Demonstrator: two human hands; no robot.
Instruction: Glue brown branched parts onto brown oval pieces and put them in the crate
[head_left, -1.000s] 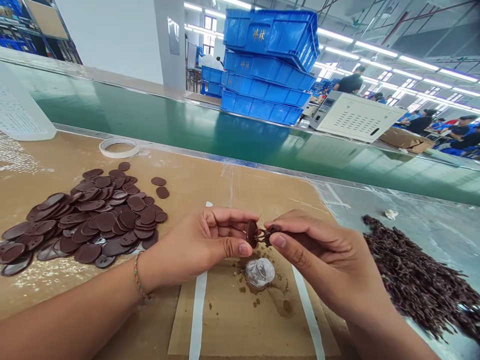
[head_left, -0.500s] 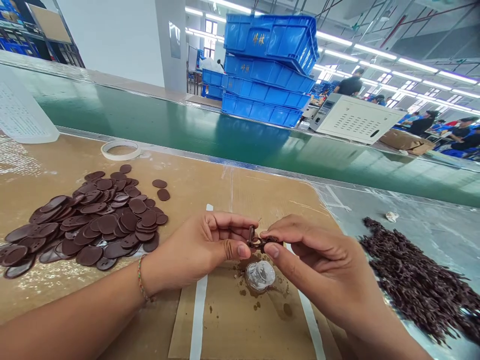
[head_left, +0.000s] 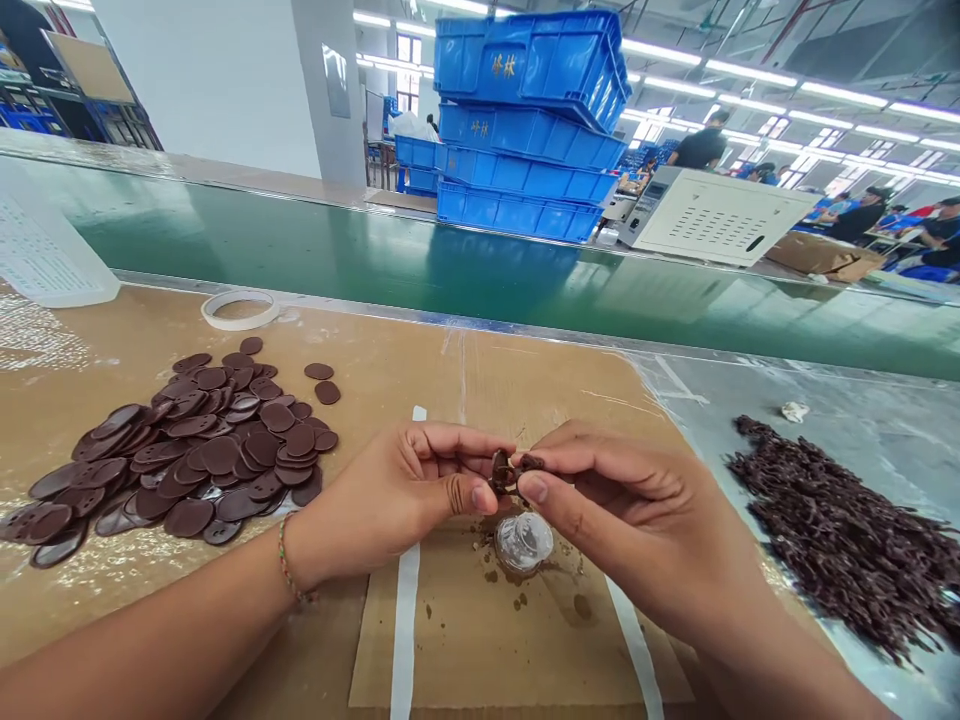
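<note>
My left hand point(head_left: 442, 475) pinches a dark brown, flat oval disc point(head_left: 499, 468); my right hand point(head_left: 626, 485) pinches a knobbly brown piece point(head_left: 531, 463), near a clear round tub point(head_left: 525, 541). They're closer now, and seem to touch.

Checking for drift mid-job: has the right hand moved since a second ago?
Yes: the right hand has shifted slightly left against the clear container, and is now nearer the left hand.
</note>
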